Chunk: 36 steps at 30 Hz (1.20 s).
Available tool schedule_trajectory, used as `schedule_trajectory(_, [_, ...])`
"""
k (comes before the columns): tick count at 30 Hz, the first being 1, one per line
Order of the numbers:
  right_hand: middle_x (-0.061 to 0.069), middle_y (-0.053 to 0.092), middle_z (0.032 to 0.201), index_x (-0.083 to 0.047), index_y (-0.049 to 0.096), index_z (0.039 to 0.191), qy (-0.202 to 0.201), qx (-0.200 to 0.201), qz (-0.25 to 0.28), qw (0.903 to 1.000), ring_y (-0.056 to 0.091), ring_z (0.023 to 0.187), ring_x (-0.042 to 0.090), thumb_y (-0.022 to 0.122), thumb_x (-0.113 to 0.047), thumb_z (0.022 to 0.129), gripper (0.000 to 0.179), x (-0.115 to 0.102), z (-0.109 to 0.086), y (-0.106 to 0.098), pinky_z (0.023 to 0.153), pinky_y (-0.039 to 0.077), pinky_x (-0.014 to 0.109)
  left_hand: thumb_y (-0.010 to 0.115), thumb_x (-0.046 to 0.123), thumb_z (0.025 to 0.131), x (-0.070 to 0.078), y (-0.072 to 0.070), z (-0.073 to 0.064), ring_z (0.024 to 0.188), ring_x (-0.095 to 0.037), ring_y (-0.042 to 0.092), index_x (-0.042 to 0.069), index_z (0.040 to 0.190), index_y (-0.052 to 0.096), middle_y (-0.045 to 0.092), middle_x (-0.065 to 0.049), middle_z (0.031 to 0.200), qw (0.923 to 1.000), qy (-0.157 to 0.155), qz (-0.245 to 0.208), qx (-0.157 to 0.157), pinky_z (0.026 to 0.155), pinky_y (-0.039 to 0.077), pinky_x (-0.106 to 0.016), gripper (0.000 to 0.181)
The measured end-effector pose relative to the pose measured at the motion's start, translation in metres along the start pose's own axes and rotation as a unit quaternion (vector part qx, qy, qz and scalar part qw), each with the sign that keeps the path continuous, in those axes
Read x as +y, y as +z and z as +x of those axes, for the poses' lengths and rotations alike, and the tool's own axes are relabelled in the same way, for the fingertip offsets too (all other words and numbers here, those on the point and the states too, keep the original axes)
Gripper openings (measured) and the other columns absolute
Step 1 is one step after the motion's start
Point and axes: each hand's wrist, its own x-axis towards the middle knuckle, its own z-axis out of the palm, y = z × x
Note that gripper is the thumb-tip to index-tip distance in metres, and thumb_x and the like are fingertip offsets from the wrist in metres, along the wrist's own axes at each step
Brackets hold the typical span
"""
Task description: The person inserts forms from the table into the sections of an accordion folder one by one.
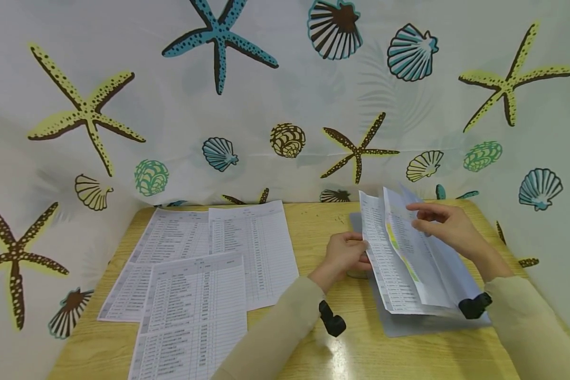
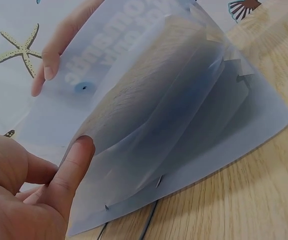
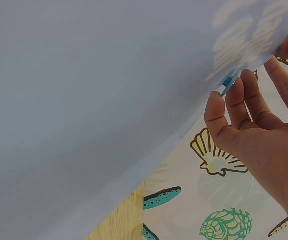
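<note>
On the right of the table lies a translucent blue-grey document folder point(image 1: 399, 326), its front flap point(image 3: 108, 100) raised. Printed sheets point(image 1: 385, 269) stand partly lifted over it, one with yellow and green marks along its edge. My left hand point(image 1: 344, 252) pinches the left edge of these sheets between thumb and fingers. My right hand point(image 1: 448, 227) holds the flap's edge, fingertips by a round blue button point(image 3: 229, 81). Pale lettering shows on the flap in both wrist views. In the left wrist view, the folder point(image 2: 264, 115) gapes with papers inside.
Three printed table sheets lie on the left of the wooden table point(image 1: 323, 221): one at the back left point(image 1: 171, 237), one beside it point(image 1: 266, 253) and one in front point(image 1: 190, 316) overlapping both. A cloth point(image 1: 285, 95) with starfish and shells hangs behind.
</note>
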Motion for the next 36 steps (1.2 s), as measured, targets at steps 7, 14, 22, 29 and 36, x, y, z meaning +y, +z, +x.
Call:
schedule_trajectory(7, [-0.002,0.064,0.109,-0.009,0.065,0.143,0.011,-0.004,-0.002,0.9999,0.059,0.091,0.009,0.072,-0.025,0.102,0.045,0.000,0.001,0.001,0.073,0.057,0.025,0.060,0.004,0.104,-0.001,0.005,0.003,0.072,-0.019,0.075,-0.007,0.131,0.064,0.078,-0.021,0.110,0.9999,0.001,0.013,-0.009,0.064,0.065,-0.032,0.029])
schedule_trajectory(14, [0.004,0.065,0.112,-0.010,0.065,0.143,0.013,-0.005,0.001,0.9999,0.060,0.092,0.011,0.072,-0.025,0.102,0.045,-0.002,0.001,0.001,0.075,0.058,0.025,0.061,0.004,0.104,-0.003,0.007,0.005,0.072,-0.019,0.075,-0.006,0.129,0.064,0.077,-0.021,0.108,0.9998,-0.004,0.014,-0.010,0.065,0.065,-0.033,0.027])
schedule_trajectory(22, [0.007,0.066,0.114,-0.009,0.065,0.143,0.010,-0.007,-0.005,0.9999,0.060,0.094,0.010,0.072,-0.025,0.102,0.044,-0.003,0.003,0.002,0.074,0.057,0.024,0.061,0.003,0.104,-0.001,0.011,0.006,0.079,-0.025,0.078,-0.005,0.128,0.064,0.077,-0.021,0.107,0.9997,-0.013,0.015,-0.014,0.069,0.066,-0.036,0.026])
schedule_trajectory(29, [0.005,0.064,0.113,-0.010,0.066,0.142,0.007,-0.010,0.000,0.9999,0.059,0.095,0.011,0.071,-0.024,0.102,0.043,-0.005,0.003,0.002,0.075,0.057,0.025,0.061,0.002,0.103,-0.002,0.015,0.008,0.079,-0.028,0.079,-0.006,0.125,0.065,0.077,-0.021,0.106,0.9998,-0.015,0.014,-0.005,0.066,0.065,-0.035,0.024])
schedule_trajectory(36, [0.005,0.065,0.114,-0.010,0.065,0.143,0.011,-0.016,0.003,0.9998,0.059,0.096,0.012,0.071,-0.026,0.102,0.044,-0.007,0.004,0.003,0.076,0.057,0.026,0.061,0.001,0.102,-0.006,0.018,0.011,0.080,-0.029,0.080,-0.006,0.122,0.067,0.078,-0.021,0.103,0.9998,-0.015,0.014,-0.009,0.064,0.065,-0.034,0.022])
